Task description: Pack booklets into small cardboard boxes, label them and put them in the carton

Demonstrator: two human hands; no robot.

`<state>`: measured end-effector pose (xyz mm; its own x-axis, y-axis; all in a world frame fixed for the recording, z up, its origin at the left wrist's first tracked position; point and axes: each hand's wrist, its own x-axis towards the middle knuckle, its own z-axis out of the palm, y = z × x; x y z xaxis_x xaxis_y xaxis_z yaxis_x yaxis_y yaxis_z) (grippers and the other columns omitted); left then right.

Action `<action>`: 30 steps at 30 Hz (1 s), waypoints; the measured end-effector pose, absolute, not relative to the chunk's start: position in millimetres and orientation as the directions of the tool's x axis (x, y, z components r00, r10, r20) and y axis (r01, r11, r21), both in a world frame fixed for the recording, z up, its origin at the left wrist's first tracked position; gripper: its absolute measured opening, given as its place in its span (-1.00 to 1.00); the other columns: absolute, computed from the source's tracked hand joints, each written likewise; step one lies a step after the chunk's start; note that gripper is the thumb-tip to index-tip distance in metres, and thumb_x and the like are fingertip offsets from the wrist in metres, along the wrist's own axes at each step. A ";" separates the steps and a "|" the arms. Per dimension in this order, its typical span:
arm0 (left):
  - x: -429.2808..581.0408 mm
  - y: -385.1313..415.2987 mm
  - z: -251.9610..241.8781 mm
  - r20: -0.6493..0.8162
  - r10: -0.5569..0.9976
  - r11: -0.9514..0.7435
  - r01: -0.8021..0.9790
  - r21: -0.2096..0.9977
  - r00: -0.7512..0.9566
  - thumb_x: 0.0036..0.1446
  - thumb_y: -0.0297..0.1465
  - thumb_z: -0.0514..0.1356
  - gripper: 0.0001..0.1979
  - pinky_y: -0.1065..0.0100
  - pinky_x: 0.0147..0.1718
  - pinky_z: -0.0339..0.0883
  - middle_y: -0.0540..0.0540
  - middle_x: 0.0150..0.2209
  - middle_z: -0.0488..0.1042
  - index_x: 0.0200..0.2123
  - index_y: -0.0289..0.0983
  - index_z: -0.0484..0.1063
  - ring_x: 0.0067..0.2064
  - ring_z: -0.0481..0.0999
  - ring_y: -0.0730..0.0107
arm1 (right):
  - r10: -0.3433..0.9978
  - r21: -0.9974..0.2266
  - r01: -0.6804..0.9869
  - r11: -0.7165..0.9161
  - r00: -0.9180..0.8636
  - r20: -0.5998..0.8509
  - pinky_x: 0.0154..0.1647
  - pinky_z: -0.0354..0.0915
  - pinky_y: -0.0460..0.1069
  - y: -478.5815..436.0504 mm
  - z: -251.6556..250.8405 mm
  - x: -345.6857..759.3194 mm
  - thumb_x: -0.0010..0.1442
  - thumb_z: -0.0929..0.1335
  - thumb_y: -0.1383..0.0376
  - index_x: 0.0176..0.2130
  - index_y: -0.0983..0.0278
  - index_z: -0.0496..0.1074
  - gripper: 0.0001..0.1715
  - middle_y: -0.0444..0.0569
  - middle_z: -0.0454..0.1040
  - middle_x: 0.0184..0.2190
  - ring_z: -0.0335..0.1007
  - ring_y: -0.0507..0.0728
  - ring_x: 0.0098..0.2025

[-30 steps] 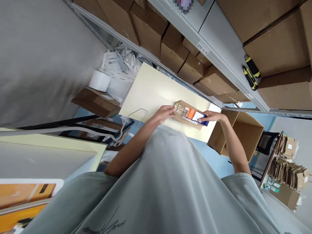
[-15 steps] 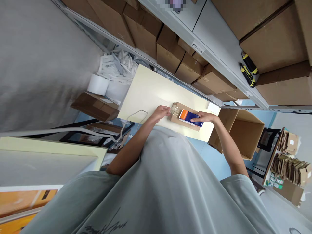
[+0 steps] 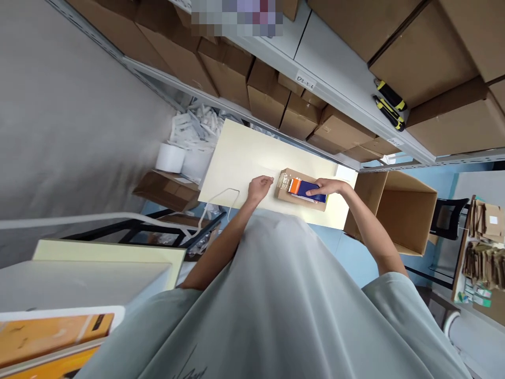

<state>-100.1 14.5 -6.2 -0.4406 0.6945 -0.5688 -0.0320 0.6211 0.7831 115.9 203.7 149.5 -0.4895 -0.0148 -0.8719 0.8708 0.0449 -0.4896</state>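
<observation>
A small brown cardboard box (image 3: pixel 290 199) lies on the cream tabletop, with crinkled clear plastic (image 3: pixel 284 180) at its left end. Over the box is a flat, dark-blue and orange packet (image 3: pixel 300 187) with a white edge; its exact kind is unclear. My right hand (image 3: pixel 326 187) grips the packet's right part, thumb on top and the other fingers mostly hidden. To the left of the box, my left hand (image 3: pixel 260 189) hovers over the table, apart from the box. Its fingers are curled together, and whatever they may hold is too small to make out.
The cream table (image 3: pixel 240 158) runs beneath a shelf of cardboard boxes (image 3: pixel 268 95). Two yellow-black utility knives (image 3: pixel 390 104) lie on the upper shelf. A large open carton (image 3: pixel 402 216) stands to the right. A white roll (image 3: pixel 170 158) and a pale cable (image 3: pixel 215 195) are leftward.
My left hand has drawn back leftward from the clear plastic at the box's end. My right hand keeps its grip on the packet. The camera view has shifted slightly.
</observation>
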 end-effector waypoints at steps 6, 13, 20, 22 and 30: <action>-68.7 20.1 21.9 -0.391 0.809 0.530 0.254 0.809 -0.440 0.34 -0.15 0.28 -0.69 0.16 0.10 0.51 -0.19 0.03 0.72 -0.07 -0.19 0.73 -0.04 0.72 0.05 | 0.012 -0.499 0.866 0.022 -0.499 -0.866 -0.32 0.41 -0.05 200.2 148.1 115.7 -0.17 0.64 -0.34 -0.38 0.30 0.56 -0.20 -0.05 0.65 -0.46 0.54 0.09 -0.42; -63.8 30.2 14.8 -0.500 0.701 0.623 0.096 0.776 -0.509 0.22 -0.13 0.38 -0.65 0.13 0.11 0.54 -0.22 -0.07 0.74 -0.07 -0.24 0.74 -0.05 0.72 0.08 | -0.118 -0.522 0.839 -0.153 -0.540 -0.834 -0.35 0.49 -0.02 194.0 129.0 120.7 -0.24 0.67 -0.33 -0.38 0.30 0.55 -0.16 -0.03 0.65 -0.50 0.59 0.13 -0.44; -56.3 24.3 3.0 -0.467 0.672 0.639 0.132 0.758 -0.575 0.24 -0.17 0.35 -0.61 0.20 0.11 0.56 -0.23 0.05 0.71 0.01 -0.28 0.71 0.03 0.71 0.16 | -0.093 -0.505 0.835 -0.216 -0.533 -0.841 -0.30 0.52 -0.01 209.2 138.4 168.0 -0.22 0.74 -0.18 -0.34 0.35 0.61 -0.24 -0.01 0.64 -0.51 0.66 0.20 -0.35; -52.6 24.7 3.6 -0.455 0.664 0.641 0.139 0.755 -0.593 0.26 -0.22 0.34 -0.64 0.21 0.13 0.55 -0.25 0.09 0.69 0.02 -0.30 0.71 0.06 0.70 0.16 | -0.063 -0.509 0.841 -0.185 -0.527 -0.848 -0.27 0.52 0.00 219.3 146.6 207.5 -0.17 0.73 -0.17 -0.33 0.36 0.63 -0.27 0.00 0.65 -0.50 0.66 0.21 -0.34; -43.4 29.7 5.9 -0.415 0.626 0.624 0.105 0.774 -0.660 0.24 -0.32 0.37 -0.71 0.21 0.19 0.55 -0.25 0.04 0.70 -0.03 -0.35 0.71 0.09 0.69 0.16 | 0.163 -0.471 0.881 -0.045 -0.458 -0.874 -0.23 0.49 0.00 249.0 141.7 372.6 0.01 0.62 -0.28 -0.31 0.32 0.65 -0.28 0.04 0.68 -0.41 0.64 0.15 -0.34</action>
